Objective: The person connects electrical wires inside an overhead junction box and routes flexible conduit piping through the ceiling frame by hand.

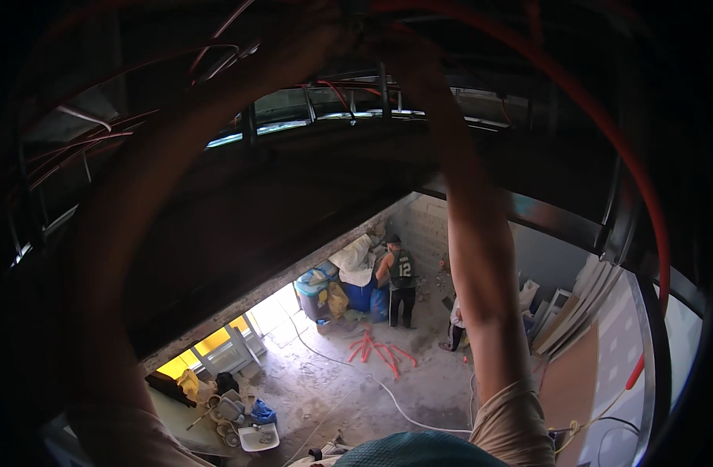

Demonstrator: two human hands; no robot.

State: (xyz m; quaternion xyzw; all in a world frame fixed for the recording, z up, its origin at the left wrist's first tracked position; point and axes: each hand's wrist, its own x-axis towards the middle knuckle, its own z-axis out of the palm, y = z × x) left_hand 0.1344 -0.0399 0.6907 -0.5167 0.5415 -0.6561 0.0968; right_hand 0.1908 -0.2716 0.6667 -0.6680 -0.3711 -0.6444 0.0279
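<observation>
Both arms are raised overhead into a dark ceiling space, seen from a head camera.

At the far left, thin red cables are strung across dim metal framing. The left forearm rises from the lower left edge, and the left hand is reached up to the top centre, where it is lost in shadow; its grip cannot be told. Just beside it, the right hand is held up among the same dark framing, and whether it is closed on anything cannot be told either. A thick red conduit is arched from above the hands down the right side, passing close to both hands at the top.

Far below, a dusty concrete floor is seen. On it, at lower left, a white basin and a small blue bag are set. Toward the middle, a grey bin and blue rectangular containers are stacked against a block wall, with a yellow sack between them. A person in a dark vest is standing there, beside short red pipe pieces scattered on the floor. At right, pale boards are leaned against a wall.
</observation>
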